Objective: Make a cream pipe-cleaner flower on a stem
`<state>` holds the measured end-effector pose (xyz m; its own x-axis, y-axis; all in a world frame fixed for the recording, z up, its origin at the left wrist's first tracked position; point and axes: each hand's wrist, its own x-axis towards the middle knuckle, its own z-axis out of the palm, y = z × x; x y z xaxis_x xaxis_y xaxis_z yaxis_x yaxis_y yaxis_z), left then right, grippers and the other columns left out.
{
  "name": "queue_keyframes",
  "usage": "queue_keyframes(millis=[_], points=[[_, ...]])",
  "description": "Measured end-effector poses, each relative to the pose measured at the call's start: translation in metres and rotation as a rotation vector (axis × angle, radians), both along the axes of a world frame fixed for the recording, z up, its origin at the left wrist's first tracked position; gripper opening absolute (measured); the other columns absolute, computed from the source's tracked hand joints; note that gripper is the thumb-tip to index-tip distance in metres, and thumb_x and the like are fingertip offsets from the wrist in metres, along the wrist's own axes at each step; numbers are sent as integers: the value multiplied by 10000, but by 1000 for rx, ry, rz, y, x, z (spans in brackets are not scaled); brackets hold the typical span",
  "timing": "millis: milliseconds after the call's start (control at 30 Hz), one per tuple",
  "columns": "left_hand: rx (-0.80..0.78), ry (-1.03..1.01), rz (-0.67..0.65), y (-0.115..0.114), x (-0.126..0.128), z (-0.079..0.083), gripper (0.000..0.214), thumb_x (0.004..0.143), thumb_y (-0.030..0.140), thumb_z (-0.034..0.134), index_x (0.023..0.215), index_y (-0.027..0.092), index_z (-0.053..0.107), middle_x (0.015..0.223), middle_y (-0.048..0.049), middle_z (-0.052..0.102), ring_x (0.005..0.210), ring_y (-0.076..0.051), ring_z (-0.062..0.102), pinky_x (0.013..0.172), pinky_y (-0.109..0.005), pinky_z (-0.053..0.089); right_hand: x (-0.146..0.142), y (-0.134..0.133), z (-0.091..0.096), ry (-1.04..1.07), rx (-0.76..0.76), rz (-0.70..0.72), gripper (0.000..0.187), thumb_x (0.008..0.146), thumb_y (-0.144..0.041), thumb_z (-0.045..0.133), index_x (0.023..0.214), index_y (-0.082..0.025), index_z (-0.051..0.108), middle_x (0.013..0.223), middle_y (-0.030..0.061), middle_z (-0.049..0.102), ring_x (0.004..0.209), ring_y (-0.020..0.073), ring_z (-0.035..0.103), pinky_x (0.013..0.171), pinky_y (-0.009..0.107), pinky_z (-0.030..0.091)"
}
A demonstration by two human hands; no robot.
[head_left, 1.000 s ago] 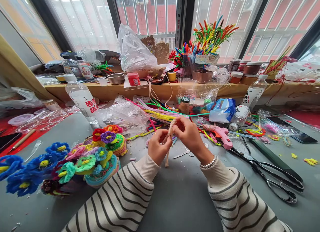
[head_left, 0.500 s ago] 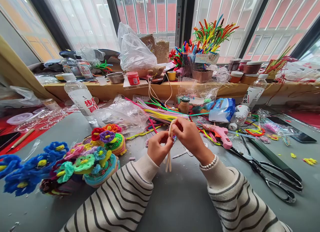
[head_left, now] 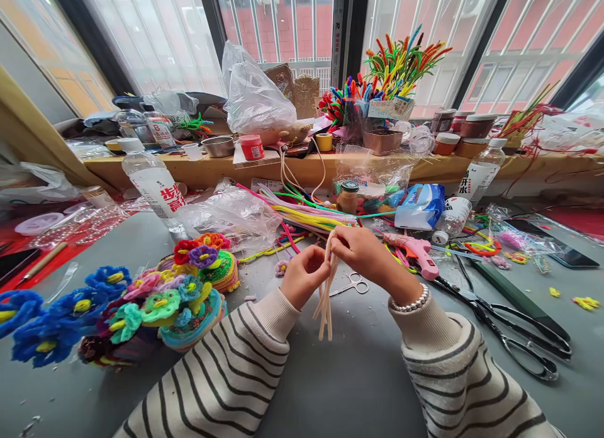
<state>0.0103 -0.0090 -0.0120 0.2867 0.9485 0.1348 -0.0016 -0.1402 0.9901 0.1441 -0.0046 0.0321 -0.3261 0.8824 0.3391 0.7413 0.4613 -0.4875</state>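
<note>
Cream pipe cleaners point(head_left: 325, 309), bent over at the top, hang between my hands above the grey table. My left hand point(head_left: 304, 278) pinches them from the left side with thumb and forefinger. At the bend, my right hand point(head_left: 365, 252) is closed on them, its fingertips pressed together. The loose ends dangle below my fingers. Small silver scissors point(head_left: 359, 286) lie on the table just behind and below my right hand. Behind both hands is a bundle of coloured pipe cleaners point(head_left: 306, 213), yellow, lilac and green among them.
Fuzzy pipe-cleaner flowers point(head_left: 160, 306) stand at the left. To the right are a pink glue gun point(head_left: 419, 255) and large black scissors point(head_left: 504, 325). A water bottle point(head_left: 151, 180), a plastic bag point(head_left: 231, 214) and a small jar point(head_left: 348, 197) stand farther back, before a cluttered ledge point(head_left: 283, 167).
My right hand has shifted right and slightly down, a little apart from my left hand. The pipe cleaners' loose ends now hang lower, and the small scissors' handles show more.
</note>
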Motion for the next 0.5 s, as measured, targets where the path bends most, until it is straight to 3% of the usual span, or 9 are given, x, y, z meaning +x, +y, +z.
queue_keyframes(millis=[167,233,500], points=[[-294,-158,-144,1,0,1,215,573,308,594,651,130,501,519,55,438,455,-34,395,451,-163,311,2,2,1,153,-65,-10,169,700,-175,393,564,-163,492,538,-27,502,495,88,426,474,198,289],[-343,-191,-161,2,1,0,221,561,295,615,651,124,506,523,52,450,460,-30,411,465,-161,326,-1,3,-1,259,-108,-41,170,697,-198,404,546,-160,474,519,-30,480,496,90,424,478,198,310],[-484,-422,-252,4,-2,3,143,607,253,589,662,138,524,493,35,500,426,-47,466,451,-172,369,-4,10,-9,856,-533,91,157,723,-250,382,609,-165,449,528,-33,503,472,90,493,484,208,416]])
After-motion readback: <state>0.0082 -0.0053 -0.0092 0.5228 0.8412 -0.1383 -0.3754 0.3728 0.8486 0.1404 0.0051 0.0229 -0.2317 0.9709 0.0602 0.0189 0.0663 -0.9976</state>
